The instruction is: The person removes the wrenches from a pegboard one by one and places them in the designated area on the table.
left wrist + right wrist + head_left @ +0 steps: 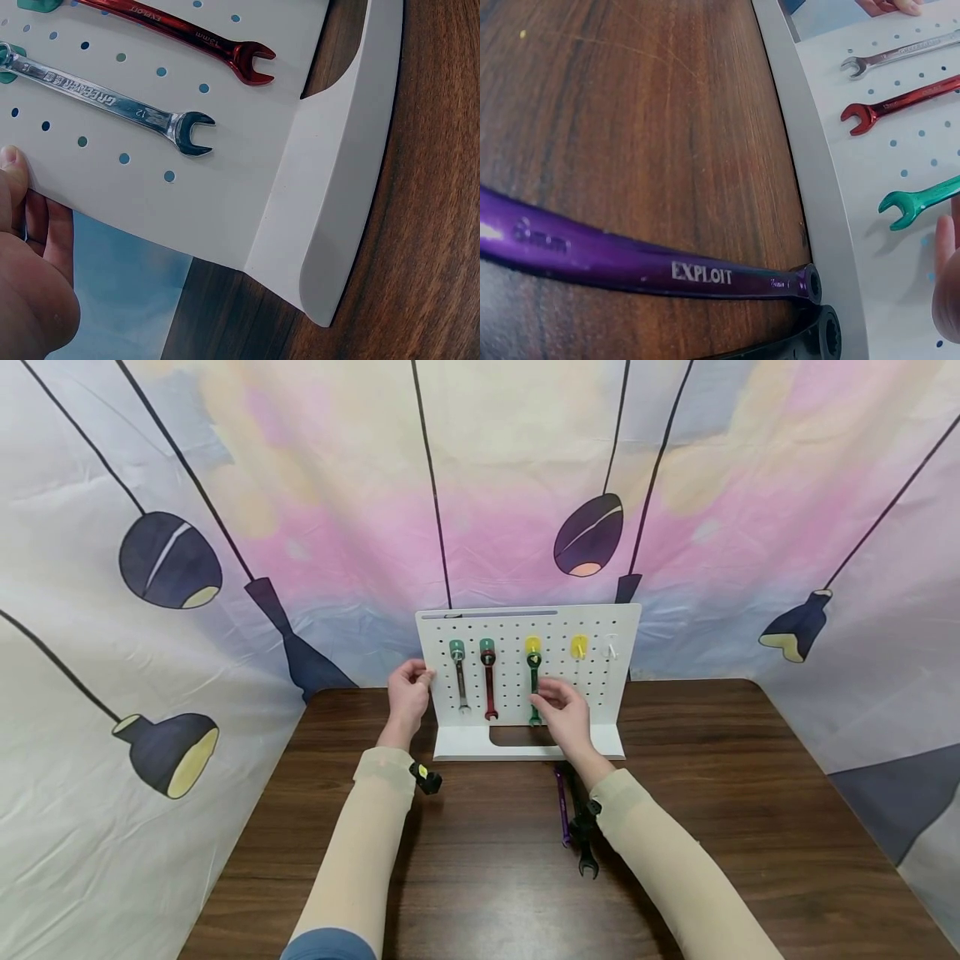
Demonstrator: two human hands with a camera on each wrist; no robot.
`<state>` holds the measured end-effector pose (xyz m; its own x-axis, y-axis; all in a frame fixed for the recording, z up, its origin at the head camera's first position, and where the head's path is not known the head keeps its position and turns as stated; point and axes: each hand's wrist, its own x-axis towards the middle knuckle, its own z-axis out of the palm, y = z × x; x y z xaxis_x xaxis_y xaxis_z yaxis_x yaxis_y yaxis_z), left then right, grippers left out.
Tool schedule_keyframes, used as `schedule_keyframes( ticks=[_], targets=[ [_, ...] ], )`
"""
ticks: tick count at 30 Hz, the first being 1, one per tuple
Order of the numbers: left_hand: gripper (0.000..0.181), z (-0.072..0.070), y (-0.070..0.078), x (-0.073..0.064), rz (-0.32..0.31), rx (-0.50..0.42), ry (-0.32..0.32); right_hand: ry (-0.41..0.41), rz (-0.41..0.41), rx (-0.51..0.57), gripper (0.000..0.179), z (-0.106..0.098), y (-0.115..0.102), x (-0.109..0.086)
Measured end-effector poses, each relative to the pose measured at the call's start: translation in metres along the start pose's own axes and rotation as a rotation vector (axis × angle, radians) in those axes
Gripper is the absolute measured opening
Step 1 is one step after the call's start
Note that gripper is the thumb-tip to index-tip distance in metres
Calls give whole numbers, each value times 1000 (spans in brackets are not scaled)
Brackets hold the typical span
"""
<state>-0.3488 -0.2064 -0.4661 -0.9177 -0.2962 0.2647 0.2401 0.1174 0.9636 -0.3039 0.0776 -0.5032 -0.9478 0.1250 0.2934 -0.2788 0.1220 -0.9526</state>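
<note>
A white pegboard (pixel 525 743) stands on the table. My left hand (pixel 409 697) pinches its left edge, thumb in front and other fingers behind, as the left wrist view shows. On the board hang a silver wrench (pixel 105 97), a red wrench (pixel 187 34) and a green wrench (pixel 922 201), the green one from a yellow hook (pixel 532 645). My right hand (pixel 566 714) has its curled fingers at the green wrench's handle and seems to pinch it; the contact is partly cut off in the right wrist view.
Before the board, a purple wrench (pixel 630 255) and black wrenches (pixel 588 864) lie on the brown wooden table (pixel 480 877), partly under my right forearm. Another yellow hook (pixel 579 647) and a clear hook (pixel 611 647) sit at the board's right. A printed cloth (pixel 337 527) hangs behind.
</note>
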Motion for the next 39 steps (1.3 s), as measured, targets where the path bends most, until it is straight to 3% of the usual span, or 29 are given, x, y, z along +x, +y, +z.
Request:
schedule_keyframes(
  ticks=[8,21,39],
  targets=[
    [10,0,1,0,-7,1,-2,-28,14,-6,26,-3,1,-2],
    [5,0,0,0,-6,11,3,-88,126,39,30,-7,-4,-10],
    [8,0,-1,0,-14,25,1,-201,243,120,37,-22,-29,-23]
  ],
)
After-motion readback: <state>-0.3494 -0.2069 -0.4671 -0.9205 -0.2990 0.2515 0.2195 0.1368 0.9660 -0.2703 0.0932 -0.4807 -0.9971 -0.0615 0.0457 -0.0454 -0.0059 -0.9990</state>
